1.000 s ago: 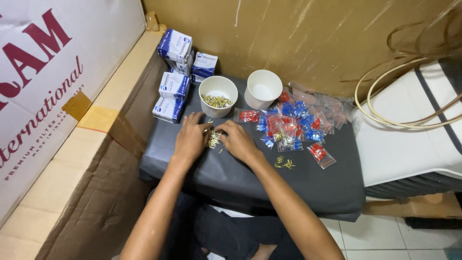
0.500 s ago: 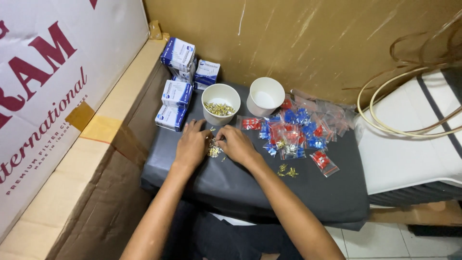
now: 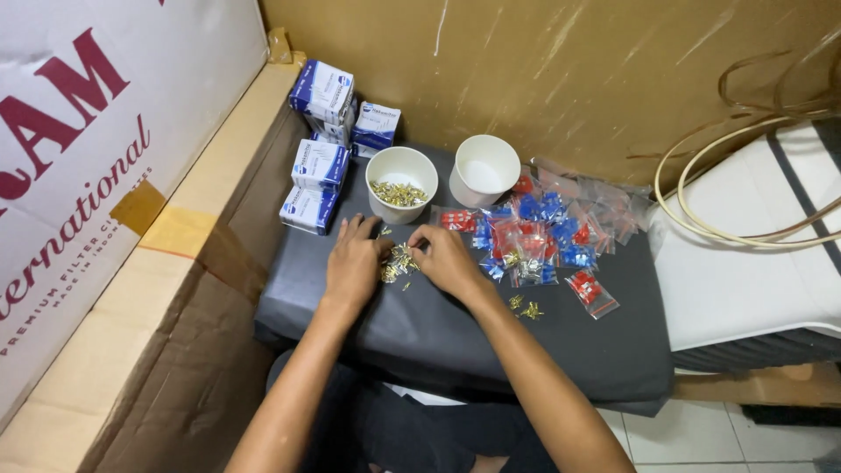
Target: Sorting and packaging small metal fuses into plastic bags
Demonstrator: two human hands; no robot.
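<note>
A brown wall backs a low bench [image 3: 420, 342] covered with dark grey cloth, with large cardboard cartons [image 3: 166, 263] stacked along its left side. Both hands meet over a small heap of brass-coloured metal terminals [image 3: 399, 263] lying on the cloth near the middle of the bench. The left hand [image 3: 353, 263] rests palm down just left of the heap, its fingers [image 3: 368, 229] curled loosely and touching the pieces; whether they pinch one cannot be told. The right hand [image 3: 447, 260] lies just right of the heap, its fingers [image 3: 419, 245] bent in onto the pieces, and their grip is likewise hidden. Just beyond the hands stands a white paper cup [image 3: 401, 182] holding more of the same brass pieces, and to its right a second white cup [image 3: 484, 168] that looks empty. Right of the hands lies a spread of small clear bags [image 3: 543, 232] with red and blue parts inside. A few loose brass pieces [image 3: 524, 307] lie apart nearer the right. Blue and white small boxes [image 3: 322, 149] are stacked at the far left corner. On the right, pale coiled tubing [image 3: 745, 175] rests on a white appliance [image 3: 753, 280].
</note>
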